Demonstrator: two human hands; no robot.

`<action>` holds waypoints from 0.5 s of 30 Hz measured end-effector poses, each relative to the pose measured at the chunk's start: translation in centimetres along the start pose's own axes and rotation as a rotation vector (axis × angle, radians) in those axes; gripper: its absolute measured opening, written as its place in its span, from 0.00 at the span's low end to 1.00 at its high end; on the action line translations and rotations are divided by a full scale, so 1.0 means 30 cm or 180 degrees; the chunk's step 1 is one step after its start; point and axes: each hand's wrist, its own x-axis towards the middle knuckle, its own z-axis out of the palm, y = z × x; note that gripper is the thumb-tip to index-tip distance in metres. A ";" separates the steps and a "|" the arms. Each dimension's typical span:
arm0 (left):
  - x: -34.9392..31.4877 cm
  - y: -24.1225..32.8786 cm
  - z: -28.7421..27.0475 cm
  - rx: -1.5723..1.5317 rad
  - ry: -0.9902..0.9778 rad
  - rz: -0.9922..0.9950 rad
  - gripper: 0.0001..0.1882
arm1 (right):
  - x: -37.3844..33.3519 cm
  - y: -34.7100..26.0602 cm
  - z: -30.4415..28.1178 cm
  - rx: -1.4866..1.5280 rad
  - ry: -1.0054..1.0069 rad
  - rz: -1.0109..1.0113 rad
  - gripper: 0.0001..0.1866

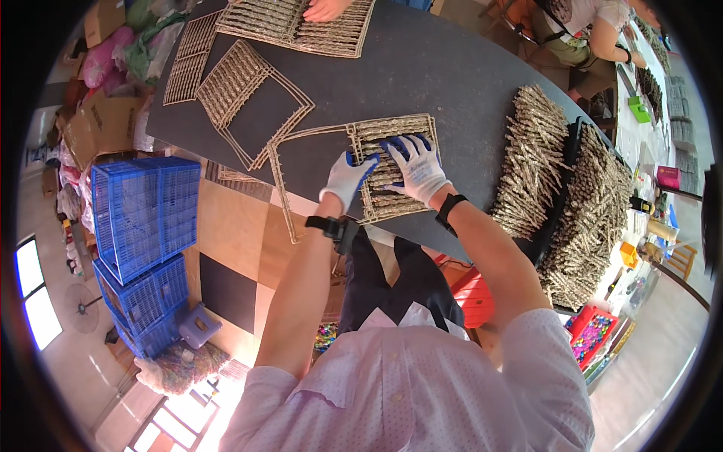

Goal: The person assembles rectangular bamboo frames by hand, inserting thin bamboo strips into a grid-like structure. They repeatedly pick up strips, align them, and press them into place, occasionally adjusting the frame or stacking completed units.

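A rectangular tan frame (314,132) lies near the front edge of the dark table; its right part is filled with rows of twisted, glittery brownish strands (388,203). Both hands wear white gloves with blue on the fingers. At the frame's middle bar, my left hand (348,179) has its fingers curled and closed on the frame; the fingertips are partly hidden. My right hand (416,167) rests on the strand rows, fingers spread. The frame's left part has no strands and overhangs the table edge.
More strand-filled frames (233,83) lie on the table's far left, where another person's hand (326,9) touches one. Heaps of loose strands (531,158) sit in a black tray (561,196) at right. Blue crates (143,215) are stacked left. A red stool (473,297) stands below the table.
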 end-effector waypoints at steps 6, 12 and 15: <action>-0.028 -0.010 -0.025 0.1266 -0.0158 0.0563 0.37 | 0.004 0.001 0.005 0.0076 0.0169 -0.0001 0.46; -0.085 0.035 0.017 0.1666 0.0359 0.0567 0.32 | 0.013 -0.009 -0.002 -0.0003 -0.0002 -0.0009 0.46; -0.074 0.020 -0.001 0.1314 0.0178 0.0684 0.32 | 0.015 -0.016 -0.019 -0.0258 -0.0204 -0.0033 0.46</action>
